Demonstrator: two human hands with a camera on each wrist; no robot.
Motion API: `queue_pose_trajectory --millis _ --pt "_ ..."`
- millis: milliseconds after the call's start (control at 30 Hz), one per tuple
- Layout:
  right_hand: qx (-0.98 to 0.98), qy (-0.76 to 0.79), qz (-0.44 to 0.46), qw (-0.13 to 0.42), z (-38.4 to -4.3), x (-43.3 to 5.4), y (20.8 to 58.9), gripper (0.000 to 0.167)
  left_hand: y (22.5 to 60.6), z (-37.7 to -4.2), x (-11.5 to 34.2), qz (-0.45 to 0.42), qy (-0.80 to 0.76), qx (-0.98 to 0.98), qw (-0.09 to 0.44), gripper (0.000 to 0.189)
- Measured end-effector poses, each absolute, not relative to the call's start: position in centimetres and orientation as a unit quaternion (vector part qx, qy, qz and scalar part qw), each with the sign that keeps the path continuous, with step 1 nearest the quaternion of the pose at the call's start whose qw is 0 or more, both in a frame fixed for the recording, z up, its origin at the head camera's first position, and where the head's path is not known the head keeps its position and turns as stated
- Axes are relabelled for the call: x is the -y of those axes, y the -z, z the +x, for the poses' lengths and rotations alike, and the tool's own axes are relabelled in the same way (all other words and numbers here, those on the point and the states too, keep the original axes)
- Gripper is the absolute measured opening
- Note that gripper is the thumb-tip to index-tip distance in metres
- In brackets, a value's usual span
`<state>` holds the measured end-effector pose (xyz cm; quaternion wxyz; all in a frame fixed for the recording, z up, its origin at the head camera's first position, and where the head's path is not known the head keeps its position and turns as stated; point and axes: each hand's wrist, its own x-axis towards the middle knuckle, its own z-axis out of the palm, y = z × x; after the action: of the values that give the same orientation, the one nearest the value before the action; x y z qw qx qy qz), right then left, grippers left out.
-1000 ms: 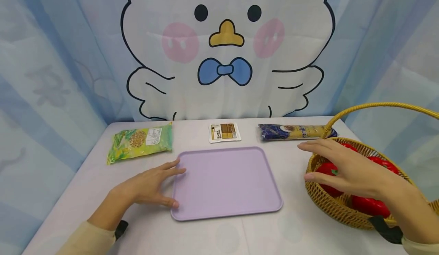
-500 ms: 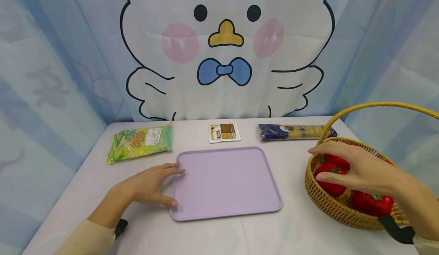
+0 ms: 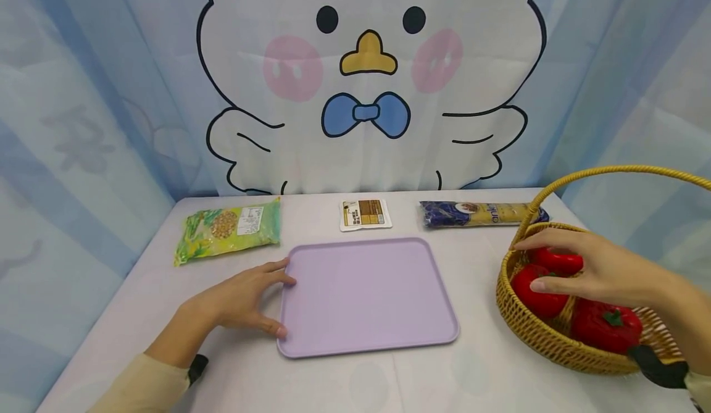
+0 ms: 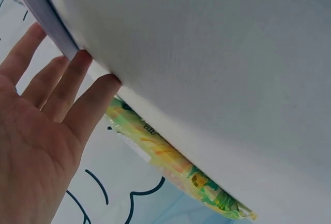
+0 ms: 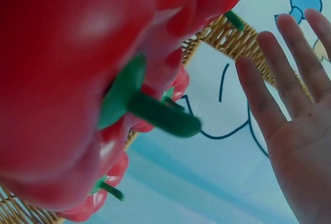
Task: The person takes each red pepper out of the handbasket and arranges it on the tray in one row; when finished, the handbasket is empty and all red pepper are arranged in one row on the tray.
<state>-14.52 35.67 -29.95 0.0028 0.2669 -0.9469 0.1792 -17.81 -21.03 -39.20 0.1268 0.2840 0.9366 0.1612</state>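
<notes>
My left hand (image 3: 244,299) is spread at the left edge of a light purple tray (image 3: 366,296), thumb and fingertips right at its rim. The left wrist view shows this hand's fingers (image 4: 98,97) nearly straight beside the tray's edge (image 4: 51,22). My right hand (image 3: 611,271) hovers over a woven basket (image 3: 533,339), holding nothing, with thumb and fingers apart. Beneath it lie a round red vegetable (image 3: 536,299) and a red bell pepper (image 3: 605,326). In the right wrist view, large red bell peppers (image 5: 62,105) with green stems lie beside the extended fingers (image 5: 258,97).
Along the back of the table lie a green bag of beans (image 3: 228,231), a small flat white-and-brown packet (image 3: 365,215) and a long blue-and-yellow packet (image 3: 472,214). The basket's tall yellow handle (image 3: 622,169) arches up on the right. A printed curtain (image 3: 366,154) hangs behind.
My right hand has drifted right over the basket, uncovering more of the red vegetables. The left hand stays at the tray's edge; the tray has not moved.
</notes>
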Motion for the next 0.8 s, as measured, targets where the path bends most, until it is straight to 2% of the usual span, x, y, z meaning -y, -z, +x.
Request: queue_pose_trajectory --millis 200,533,800 --pt "0.944 -0.203 0.257 -0.033 -15.2 -36.5 30.3 0.052 39.6 -18.1 21.4 0.282 -0.181 -0.933 0.133 0.090" --pt "0.945 -0.197 0.254 -0.064 -15.8 -37.5 30.9 0.054 39.7 -18.3 21.4 0.279 -0.198 -0.929 0.143 0.083" --pt "0.931 -0.221 0.255 -0.137 -16.4 -38.6 31.2 0.062 39.7 -18.1 21.1 0.276 -0.205 -0.927 0.148 0.082"
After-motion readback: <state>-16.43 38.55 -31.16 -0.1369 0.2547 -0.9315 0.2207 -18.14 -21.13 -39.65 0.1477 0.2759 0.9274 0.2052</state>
